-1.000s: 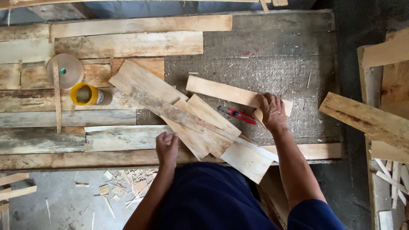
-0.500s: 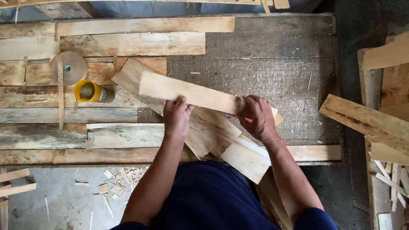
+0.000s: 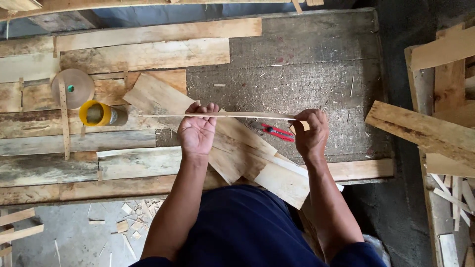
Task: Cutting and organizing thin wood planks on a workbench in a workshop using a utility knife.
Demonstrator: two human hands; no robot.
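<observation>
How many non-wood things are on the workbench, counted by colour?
Red: 1, the cutters lying beside the right hand
Yellow: 1, the can lying on its side
Brown: 1, the tape roll
Total: 3
Both hands, the left hand too, hold a thin wood slat edge-on above the bench.

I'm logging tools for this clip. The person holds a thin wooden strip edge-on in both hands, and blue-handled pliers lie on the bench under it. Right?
Not quite. The head view shows the pliers have red handles, not blue. The rest holds: the left hand and right hand hold the thin wooden strip edge-on above the bench.
</observation>
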